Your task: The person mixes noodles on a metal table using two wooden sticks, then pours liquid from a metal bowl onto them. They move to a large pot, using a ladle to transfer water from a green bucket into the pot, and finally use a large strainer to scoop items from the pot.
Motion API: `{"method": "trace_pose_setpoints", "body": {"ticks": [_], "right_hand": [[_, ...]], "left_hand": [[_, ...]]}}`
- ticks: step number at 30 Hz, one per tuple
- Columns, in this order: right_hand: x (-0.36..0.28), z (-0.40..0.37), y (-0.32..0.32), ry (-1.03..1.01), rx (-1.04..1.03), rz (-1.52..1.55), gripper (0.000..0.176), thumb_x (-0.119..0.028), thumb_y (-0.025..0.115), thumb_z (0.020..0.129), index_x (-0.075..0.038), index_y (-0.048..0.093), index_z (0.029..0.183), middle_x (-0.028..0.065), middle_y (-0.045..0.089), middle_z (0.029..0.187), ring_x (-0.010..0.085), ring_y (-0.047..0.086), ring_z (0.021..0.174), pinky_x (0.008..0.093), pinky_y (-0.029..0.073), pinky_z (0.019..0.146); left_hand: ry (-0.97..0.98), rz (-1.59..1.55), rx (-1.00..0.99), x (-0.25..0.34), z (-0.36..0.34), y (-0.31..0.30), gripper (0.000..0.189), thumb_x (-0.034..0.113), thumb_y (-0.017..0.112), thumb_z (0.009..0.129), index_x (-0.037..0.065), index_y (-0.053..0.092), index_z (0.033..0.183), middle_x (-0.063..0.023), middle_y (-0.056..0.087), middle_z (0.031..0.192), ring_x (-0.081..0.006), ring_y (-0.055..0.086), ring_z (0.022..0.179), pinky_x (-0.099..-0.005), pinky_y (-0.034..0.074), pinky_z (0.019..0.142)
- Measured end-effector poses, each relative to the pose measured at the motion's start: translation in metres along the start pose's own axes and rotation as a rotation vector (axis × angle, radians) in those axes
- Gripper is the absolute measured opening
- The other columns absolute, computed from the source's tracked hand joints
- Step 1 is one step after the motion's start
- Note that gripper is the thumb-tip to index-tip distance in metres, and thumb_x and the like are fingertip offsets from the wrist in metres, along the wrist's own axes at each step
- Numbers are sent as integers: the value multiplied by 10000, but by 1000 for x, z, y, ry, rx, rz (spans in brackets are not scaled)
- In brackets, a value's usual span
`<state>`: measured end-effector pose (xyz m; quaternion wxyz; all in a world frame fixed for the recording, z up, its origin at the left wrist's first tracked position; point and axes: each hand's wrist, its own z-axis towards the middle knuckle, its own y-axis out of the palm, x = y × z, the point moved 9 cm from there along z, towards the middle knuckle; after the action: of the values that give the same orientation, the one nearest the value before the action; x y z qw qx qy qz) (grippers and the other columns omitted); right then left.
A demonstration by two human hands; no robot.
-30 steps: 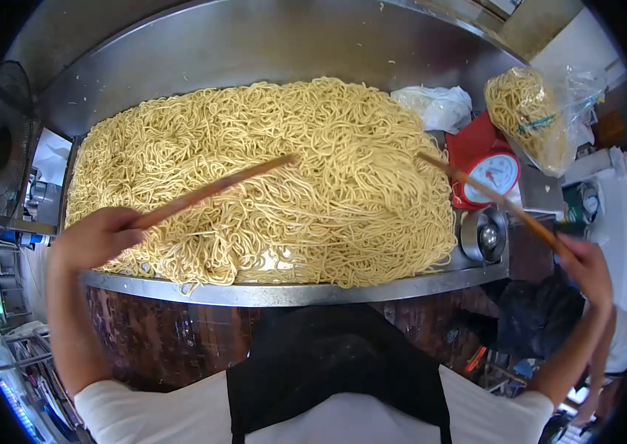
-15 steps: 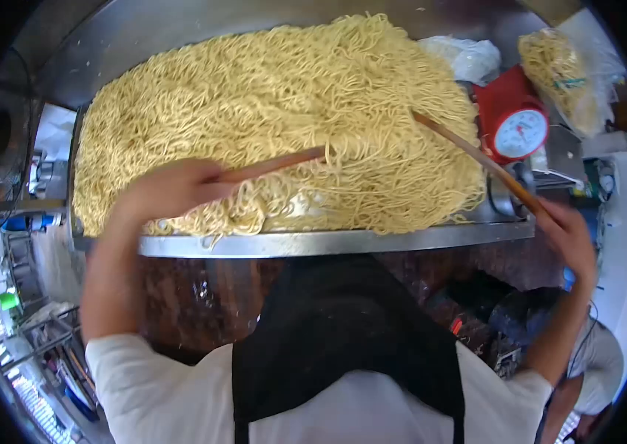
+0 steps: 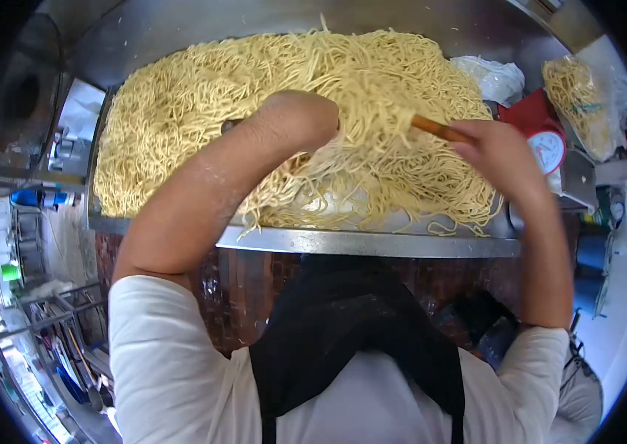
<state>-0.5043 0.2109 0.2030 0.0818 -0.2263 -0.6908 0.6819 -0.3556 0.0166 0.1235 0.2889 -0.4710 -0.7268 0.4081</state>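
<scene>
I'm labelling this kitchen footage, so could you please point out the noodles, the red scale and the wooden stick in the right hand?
Noodles (image 3: 195,107), head view: left portion of the pile.
Red scale (image 3: 547,151), head view: its round dial.
Wooden stick (image 3: 438,129), head view: its exposed shaft.

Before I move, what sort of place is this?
Probably a commercial noodle kitchen: a big heap of noodles covers much of the metal worktop, near a red dial scale and a clear bag of noodles.

"What is hidden?"

"At upper centre, the fingers of the bare left hand (image 3: 310,120); also the brown wooden stick's (image 3: 439,128) far end, among long yellow noodles (image 3: 180,111)."

"The red scale's (image 3: 528,111) round white dial (image 3: 548,152), at right?"

"Marks too small for reading."
</scene>
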Motion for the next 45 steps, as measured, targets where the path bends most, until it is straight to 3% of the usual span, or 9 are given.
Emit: {"method": "trace_pose_setpoints", "body": {"ticks": [5,11,14,20,27,33,36,40,45], "right_hand": [[92,-106,-117,196,-179,125,341,-203,679,887,22,658,1142,66,676,915,140,609,794,296,488,690],[57,-147,-160,374,-416,390,399,-123,711,906,95,613,1224,118,705,1054,144,624,931,260,488,855],[3,-70,-66,145,-364,204,262,-178,655,873,5,695,1056,105,647,692,168,629,648,322,476,620],[-136,12,35,-174,-170,94,247,-296,584,908,-74,682,952,179,658,839,375,638,816,453,495,735],[-8,-95,-53,212,-348,463,330,-141,697,850,43,669,1123,33,647,754,78,558,698,272,454,623],[59,-216,-129,585,-130,392,243,-42,653,847,61,689,1064,43,681,867,98,624,842,259,488,757],[21,-125,-58,436,-155,-157,250,-266,631,882,-70,714,1012,193,677,848,392,643,800,473,489,708],[39,-77,26,354,-51,-94,262,-278,599,903,-101,692,1073,196,680,946,384,653,903,483,507,773],[139,-252,-5,612,-178,581,374,-255,673,905,-22,664,1197,11,630,731,114,588,650,283,451,574]], "left_hand": [[-88,-205,-167,-129,-123,13,523,536,557,936,36,678,1031,-134,657,803,-246,630,762,-400,492,712],[-929,-760,-326,-251,-380,66,414,455,642,898,47,688,947,6,545,589,-82,495,453,-261,376,407],[-688,-604,-333,-234,-323,115,354,352,620,911,6,673,965,-57,597,664,-160,571,560,-342,445,512],[-471,-403,-235,-206,-274,91,378,355,601,913,-9,670,990,-186,657,851,-285,645,798,-402,490,726],[-638,-654,-38,-218,-369,44,272,253,623,904,-13,659,947,-102,614,705,-227,566,634,-387,450,625],[-429,-261,-207,-183,-225,59,312,304,594,928,7,674,986,-140,689,794,-247,690,747,-380,508,660],[-204,-102,-156,-88,-91,43,412,413,520,947,34,669,1015,-190,683,937,-369,654,885,-465,489,769],[154,-11,-59,26,-35,34,391,415,541,944,46,656,1006,-188,677,900,-366,654,884,-468,491,779],[3,-127,-222,-68,-116,1,396,416,600,929,36,698,980,-161,680,828,-304,651,758,-428,479,688]]}}
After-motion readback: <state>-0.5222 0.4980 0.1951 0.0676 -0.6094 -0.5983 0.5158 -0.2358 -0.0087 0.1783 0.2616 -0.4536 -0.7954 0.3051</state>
